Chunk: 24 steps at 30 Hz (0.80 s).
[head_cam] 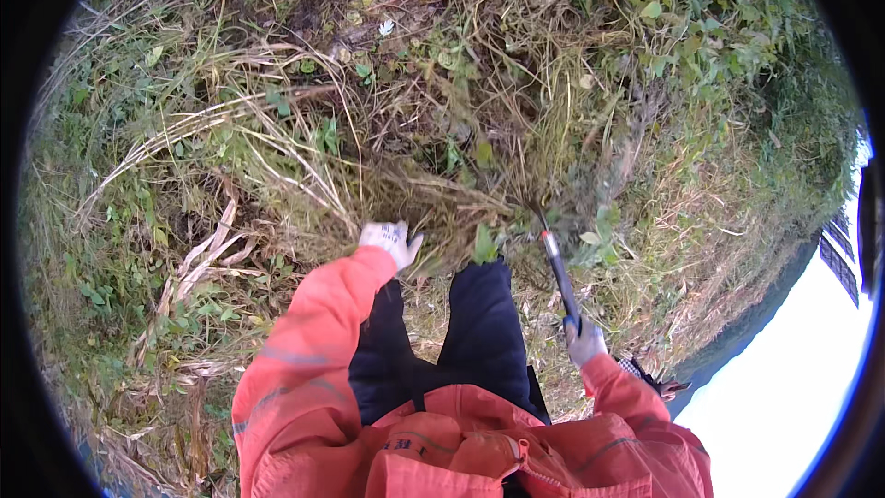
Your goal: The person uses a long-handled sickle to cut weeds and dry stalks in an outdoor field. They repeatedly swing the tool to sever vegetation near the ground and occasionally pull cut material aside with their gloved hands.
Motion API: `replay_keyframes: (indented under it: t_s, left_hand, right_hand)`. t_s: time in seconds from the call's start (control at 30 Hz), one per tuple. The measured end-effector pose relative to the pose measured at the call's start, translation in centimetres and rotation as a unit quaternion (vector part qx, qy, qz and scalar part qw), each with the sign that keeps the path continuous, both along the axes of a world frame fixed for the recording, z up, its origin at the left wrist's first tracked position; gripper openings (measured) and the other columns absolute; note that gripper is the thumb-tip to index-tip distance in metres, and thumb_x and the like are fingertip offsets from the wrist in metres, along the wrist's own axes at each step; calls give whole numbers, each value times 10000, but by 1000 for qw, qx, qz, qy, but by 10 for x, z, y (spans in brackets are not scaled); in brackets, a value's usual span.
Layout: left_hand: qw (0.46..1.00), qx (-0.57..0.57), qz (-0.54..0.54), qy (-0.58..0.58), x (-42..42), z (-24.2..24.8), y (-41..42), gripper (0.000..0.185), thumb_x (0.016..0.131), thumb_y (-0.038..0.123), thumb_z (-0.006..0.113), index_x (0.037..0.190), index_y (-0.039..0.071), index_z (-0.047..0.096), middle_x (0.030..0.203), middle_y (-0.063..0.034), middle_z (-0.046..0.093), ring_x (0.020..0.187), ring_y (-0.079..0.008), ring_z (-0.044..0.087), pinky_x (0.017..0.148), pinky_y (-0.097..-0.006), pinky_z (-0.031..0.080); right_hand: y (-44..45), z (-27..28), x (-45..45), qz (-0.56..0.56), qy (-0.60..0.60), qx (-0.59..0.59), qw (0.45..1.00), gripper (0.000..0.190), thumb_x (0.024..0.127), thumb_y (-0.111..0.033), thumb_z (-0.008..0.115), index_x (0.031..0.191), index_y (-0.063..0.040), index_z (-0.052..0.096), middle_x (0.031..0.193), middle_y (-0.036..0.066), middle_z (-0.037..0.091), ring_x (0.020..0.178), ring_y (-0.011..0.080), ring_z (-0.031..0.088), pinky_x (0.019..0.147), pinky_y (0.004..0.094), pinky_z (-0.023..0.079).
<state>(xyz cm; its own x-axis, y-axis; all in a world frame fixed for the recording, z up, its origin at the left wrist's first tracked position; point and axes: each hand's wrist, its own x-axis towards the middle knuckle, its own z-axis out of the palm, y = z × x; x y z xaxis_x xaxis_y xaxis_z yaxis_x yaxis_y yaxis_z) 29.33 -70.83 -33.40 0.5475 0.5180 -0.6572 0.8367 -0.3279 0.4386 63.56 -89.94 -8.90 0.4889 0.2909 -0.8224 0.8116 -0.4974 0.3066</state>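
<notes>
My left hand (390, 243), in a pale work glove with printing on its back, reaches into a bundle of long dry grass stems (304, 187) in front of my legs. Its thumb points out to the right; the other fingers are hidden at the stems, so the grip cannot be seen for certain. To the right, my gloved right hand (585, 340) is closed around the dark handle of a long-handled cutting tool (559, 273), likely a sickle. A red and silver band marks the tool near its head. The dark head points into the grass and is mostly hidden there.
Tangled grass and weeds cover the sloping ground. Pale, thick dry stalks (207, 249) lie at the left, and leafy vines (726, 48) grow at the upper right. Part of another person (646, 375) shows beyond my right arm. Dark panel-like structures (838, 259) stand at the far right.
</notes>
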Motion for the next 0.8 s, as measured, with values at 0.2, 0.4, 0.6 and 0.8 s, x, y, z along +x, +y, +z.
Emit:
replay_keyframes:
  t_s: [0.2, 0.4, 0.6, 0.8]
  left_hand:
    - [996, 46, 57, -43, -76, 18, -23, 463, 939, 522, 513, 876, 73, 606, 692, -164, 691, 660, -364, 686, 648, -496, 529]
    - [992, 86, 92, 28, -110, -11, -24, 459, 947, 488, 520, 991, 51, 654, 750, -180, 707, 708, -360, 696, 670, -466, 547]
    - [988, 91, 84, 95, -131, -16, -68, 380, 949, 449, 518, 868, 86, 596, 707, -193, 679, 664, -402, 664, 659, -511, 521]
    - [960, 104, 150, 211, -170, 18, -145, 382, 945, 448, 500, 888, 92, 626, 712, -188, 685, 681, -398, 674, 683, -519, 526]
  right_hand:
    - [7, -24, 2, -22, -6, 83, 996, 523, 987, -486, 479, 1271, -50, 541, 1021, 288, 672, 930, 474, 656, 820, 543, 523]
    - [138, -145, -60, -62, 129, 240, 960, 592, 985, -480, 476, 1297, 22, 516, 956, 281, 674, 931, 456, 650, 844, 514, 505]
    - [263, -269, -131, -78, 211, 263, 938, 559, 982, -537, 439, 1124, -25, 613, 1006, 255, 680, 953, 439, 653, 858, 499, 507]
    - [115, -328, -31, 28, 202, 223, 953, 570, 962, -531, 483, 1173, -10, 573, 1040, 269, 676, 996, 450, 644, 881, 520, 504]
